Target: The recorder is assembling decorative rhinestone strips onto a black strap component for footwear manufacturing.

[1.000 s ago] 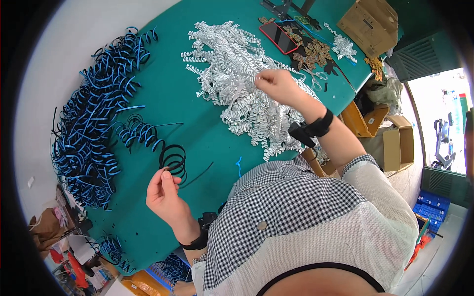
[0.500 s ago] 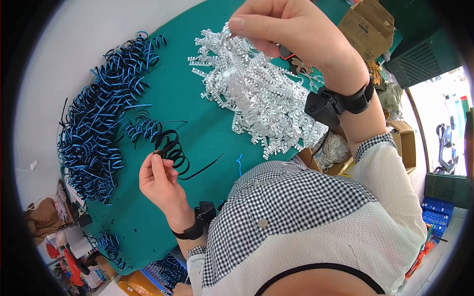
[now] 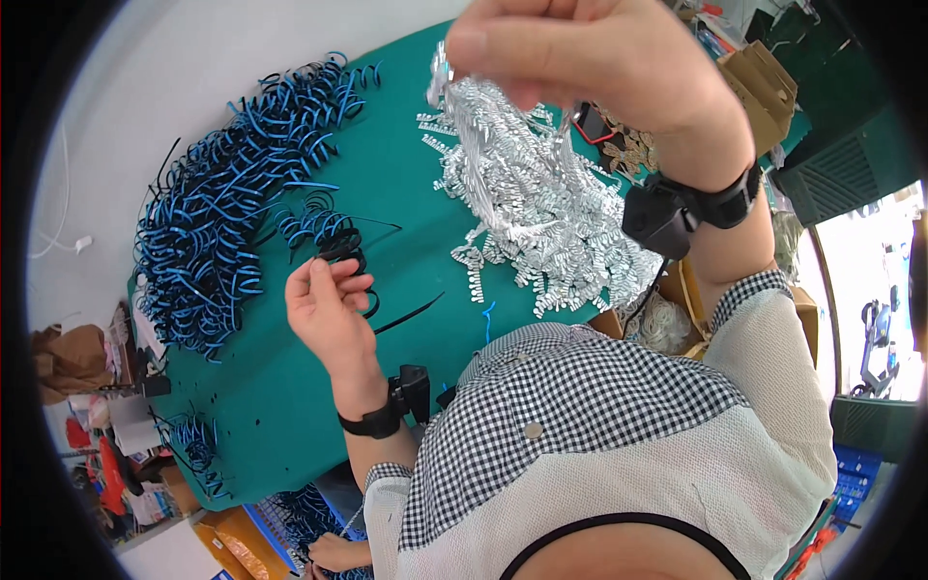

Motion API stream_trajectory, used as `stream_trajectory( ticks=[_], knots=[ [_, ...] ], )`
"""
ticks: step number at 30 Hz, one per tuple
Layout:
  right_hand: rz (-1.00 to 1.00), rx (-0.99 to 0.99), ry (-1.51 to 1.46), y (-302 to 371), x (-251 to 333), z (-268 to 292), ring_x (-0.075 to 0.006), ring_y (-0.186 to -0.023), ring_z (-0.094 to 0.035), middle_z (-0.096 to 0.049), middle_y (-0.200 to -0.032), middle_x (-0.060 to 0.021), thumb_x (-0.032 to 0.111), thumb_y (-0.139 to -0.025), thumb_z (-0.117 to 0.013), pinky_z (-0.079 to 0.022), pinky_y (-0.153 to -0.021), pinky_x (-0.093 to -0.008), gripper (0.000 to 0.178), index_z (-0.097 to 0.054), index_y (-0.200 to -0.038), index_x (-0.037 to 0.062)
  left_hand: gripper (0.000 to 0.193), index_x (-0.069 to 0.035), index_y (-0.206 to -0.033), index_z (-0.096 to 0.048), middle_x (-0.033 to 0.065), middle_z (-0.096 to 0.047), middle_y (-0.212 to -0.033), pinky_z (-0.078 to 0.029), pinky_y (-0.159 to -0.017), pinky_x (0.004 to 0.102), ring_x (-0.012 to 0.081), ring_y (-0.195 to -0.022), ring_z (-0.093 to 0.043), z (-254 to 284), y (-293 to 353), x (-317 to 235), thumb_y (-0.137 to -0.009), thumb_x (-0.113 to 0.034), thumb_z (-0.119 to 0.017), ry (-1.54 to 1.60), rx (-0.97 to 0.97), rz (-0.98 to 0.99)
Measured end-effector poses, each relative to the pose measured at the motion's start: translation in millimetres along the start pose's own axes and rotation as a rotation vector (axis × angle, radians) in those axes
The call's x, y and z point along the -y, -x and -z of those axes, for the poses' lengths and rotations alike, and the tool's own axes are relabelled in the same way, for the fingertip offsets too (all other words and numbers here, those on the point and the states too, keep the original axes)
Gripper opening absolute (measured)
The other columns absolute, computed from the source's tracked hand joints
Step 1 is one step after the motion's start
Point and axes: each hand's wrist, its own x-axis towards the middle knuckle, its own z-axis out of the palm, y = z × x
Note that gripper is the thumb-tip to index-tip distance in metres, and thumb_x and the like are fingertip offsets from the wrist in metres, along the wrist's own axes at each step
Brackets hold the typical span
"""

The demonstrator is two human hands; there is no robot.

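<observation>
My left hand (image 3: 333, 314) is over the green table, its thumb and fingers closed at a black curled ribbon (image 3: 343, 242). The ribbon's coils bunch beyond the fingers, and one straight tail points right across the tabletop. Fingers partly hide the exact grip. Raised high at the top, my right hand (image 3: 570, 58) pinches silver curled ribbon (image 3: 471, 135), which hangs down in strands. Beneath it spreads a large heap of silver curly ribbons (image 3: 551, 222). Beside the left hand, at the left, lies a long heap of blue and black curled ribbons (image 3: 217, 208).
The green table (image 3: 300, 425) has a smaller blue-black ribbon bunch (image 3: 193, 445) at its lower left edge. A red-edged phone (image 3: 594, 124) lies beyond the silver heap. Cardboard boxes (image 3: 759, 82) stand at right. Another person's hand (image 3: 338, 553) shows at the bottom.
The whole view has shifted. My left hand has moved left and away from me over the table, the black ribbon going with it. Silver strands now hang more spread out below my right hand.
</observation>
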Motion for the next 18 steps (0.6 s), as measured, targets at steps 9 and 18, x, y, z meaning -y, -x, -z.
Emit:
stream_trajectory(
  ticks=[9, 18],
  knots=[
    [0.291, 0.064, 0.013, -15.3, 50.3, -13.3, -0.0090, -0.044, -0.045, -0.059, -0.063, -0.0084, 0.024, -0.084, -0.063, -0.032, -0.039, -0.0225, 0.027, -0.064, -0.095, -0.0001, 0.015, 0.001, -0.096, -0.045, 0.0162, -0.062, -0.077, -0.047, -0.041, 0.0218, 0.0204, -0.058, -0.064, -8.2, -3.3, 7.5, -0.092, -0.013, -0.048, 0.013, 0.054, 0.037],
    [0.345, 0.134, -0.075, -21.9, 70.4, -66.2, -0.0097, -0.046, -0.046, -0.056, -0.072, -0.0106, 0.024, -0.084, -0.063, -0.035, -0.040, -0.0236, 0.029, -0.059, -0.100, 0.0005, 0.016, 0.000, -0.099, -0.044, 0.0170, -0.062, -0.081, -0.054, -0.053, 0.0293, 0.0236, -0.065, -0.064, -13.2, 2.8, 8.2, -0.092, -0.013, -0.048, 0.108, 0.038, 0.051]
  ],
)
